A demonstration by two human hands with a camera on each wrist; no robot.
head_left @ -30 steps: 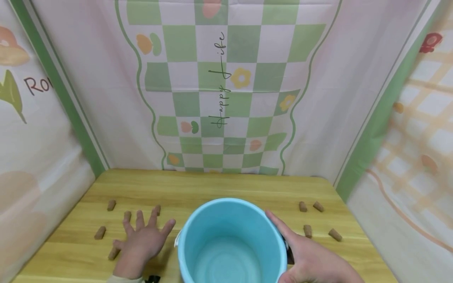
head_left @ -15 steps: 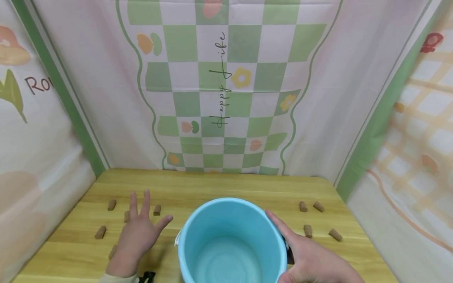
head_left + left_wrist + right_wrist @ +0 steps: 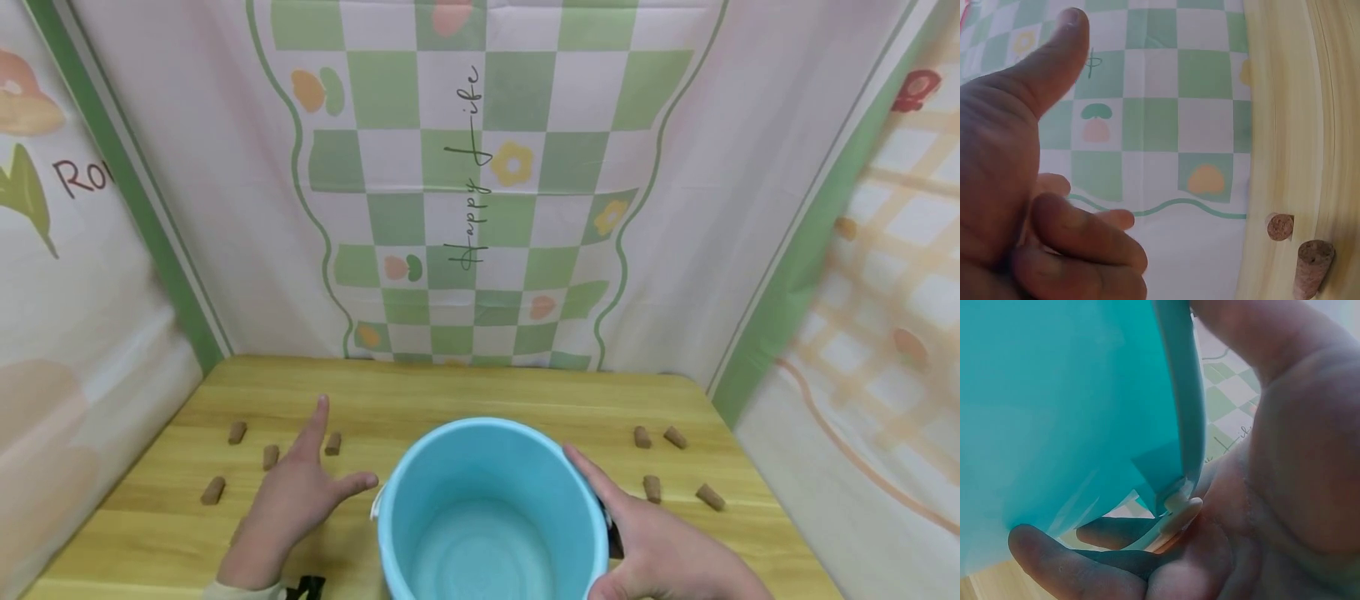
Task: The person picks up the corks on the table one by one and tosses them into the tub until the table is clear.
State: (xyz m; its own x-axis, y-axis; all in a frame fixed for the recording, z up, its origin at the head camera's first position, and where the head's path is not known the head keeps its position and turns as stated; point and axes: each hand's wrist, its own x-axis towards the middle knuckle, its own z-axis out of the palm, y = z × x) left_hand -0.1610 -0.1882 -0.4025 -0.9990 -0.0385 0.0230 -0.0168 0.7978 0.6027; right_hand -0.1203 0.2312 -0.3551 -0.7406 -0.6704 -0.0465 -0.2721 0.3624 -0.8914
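Observation:
A light blue bucket (image 3: 491,533) stands upright on the wooden table, its inside bare. My right hand (image 3: 660,542) grips its right side. In the right wrist view the fingers (image 3: 1072,569) lie along the bucket's outer wall, beside the white handle (image 3: 1172,525). My left hand (image 3: 292,500) hovers left of the bucket, holding nothing, with thumb and index finger spread apart. Cork stoppers lie about it: one cork (image 3: 333,443) right of the index finger, one cork (image 3: 271,457) left of it, others (image 3: 213,491) further left. One is mostly hidden under the wrist.
Several more cork stoppers (image 3: 652,489) lie right of the bucket. Printed cloth hangs behind the table's far edge (image 3: 450,371) and on both sides. A black strap piece (image 3: 307,587) shows at my left wrist.
My left hand has lifted and turned onto its side, its spread fingers drawing together, with the index finger pointing forward. The right hand and the bucket stay put.

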